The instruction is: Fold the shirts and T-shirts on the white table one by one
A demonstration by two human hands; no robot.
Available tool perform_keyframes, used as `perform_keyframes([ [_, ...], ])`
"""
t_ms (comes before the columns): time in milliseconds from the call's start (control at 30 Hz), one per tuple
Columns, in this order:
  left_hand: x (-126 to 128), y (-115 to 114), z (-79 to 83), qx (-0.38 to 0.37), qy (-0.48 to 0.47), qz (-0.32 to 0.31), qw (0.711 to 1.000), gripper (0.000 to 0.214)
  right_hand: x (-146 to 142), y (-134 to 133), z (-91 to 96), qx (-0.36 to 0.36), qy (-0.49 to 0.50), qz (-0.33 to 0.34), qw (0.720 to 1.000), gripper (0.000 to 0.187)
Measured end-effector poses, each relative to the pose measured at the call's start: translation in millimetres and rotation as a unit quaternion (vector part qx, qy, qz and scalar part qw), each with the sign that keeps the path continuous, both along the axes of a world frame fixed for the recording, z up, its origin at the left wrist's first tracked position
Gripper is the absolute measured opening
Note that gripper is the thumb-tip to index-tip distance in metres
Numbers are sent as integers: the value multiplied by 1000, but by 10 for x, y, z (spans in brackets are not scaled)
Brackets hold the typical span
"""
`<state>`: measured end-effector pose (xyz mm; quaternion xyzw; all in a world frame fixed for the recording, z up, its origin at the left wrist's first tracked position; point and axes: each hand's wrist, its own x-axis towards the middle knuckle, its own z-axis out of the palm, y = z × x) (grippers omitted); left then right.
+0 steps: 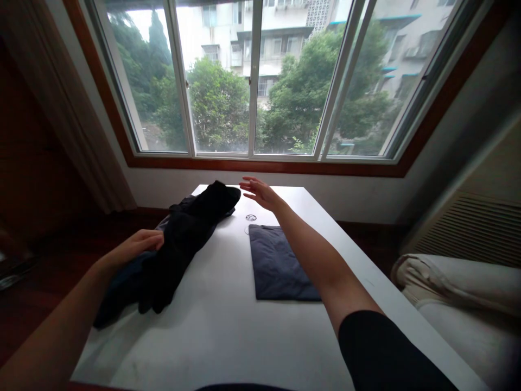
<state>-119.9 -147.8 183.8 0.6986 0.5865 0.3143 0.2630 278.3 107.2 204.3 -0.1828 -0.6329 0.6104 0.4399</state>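
Note:
On the left of the white table lies a heap of dark clothes, with a black garment [183, 233] on top. My left hand [144, 241] has its fingers closed on the near-left edge of that garment. Just right of the garment's far end, my right hand [260, 193] hovers with fingers spread and nothing in them. A dark blue-grey folded garment [280, 271] lies flat at the middle right of the table, partly hidden under my right forearm. Dark blue cloth [130, 279] shows beneath the black garment.
The white table [211, 336] reaches toward a wide sliding window [252, 81] with a brown frame. A small round mark or object [251, 218] is on the tabletop. Rolled pale bedding [459, 282] sits to the right, and a curtain [69, 108] hangs at left.

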Motion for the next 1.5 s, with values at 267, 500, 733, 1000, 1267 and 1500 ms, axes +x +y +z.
perform_keyframes([
  [267,498,263,-432,28,128,-87,988,39,601,78,-872,58,-563,-150,811,38],
  [500,1228,290,-579,43,169,-213,961,29,1026,33,-1189,84,-678,-177,708,55],
  [733,1709,453,-1025,5,179,-242,954,33,1011,-195,-1122,195,-648,-223,701,25],
  [1000,1747,760,-1061,-212,-155,-102,959,71,819,-1095,-473,202,-363,-185,891,27],
  [1267,2099,211,-911,-204,-81,-242,945,70,910,-1879,-45,87,-248,430,864,60],
  [1500,2462,-587,-678,18,196,-429,882,101,1184,-872,-761,135,-540,-230,798,60],
])
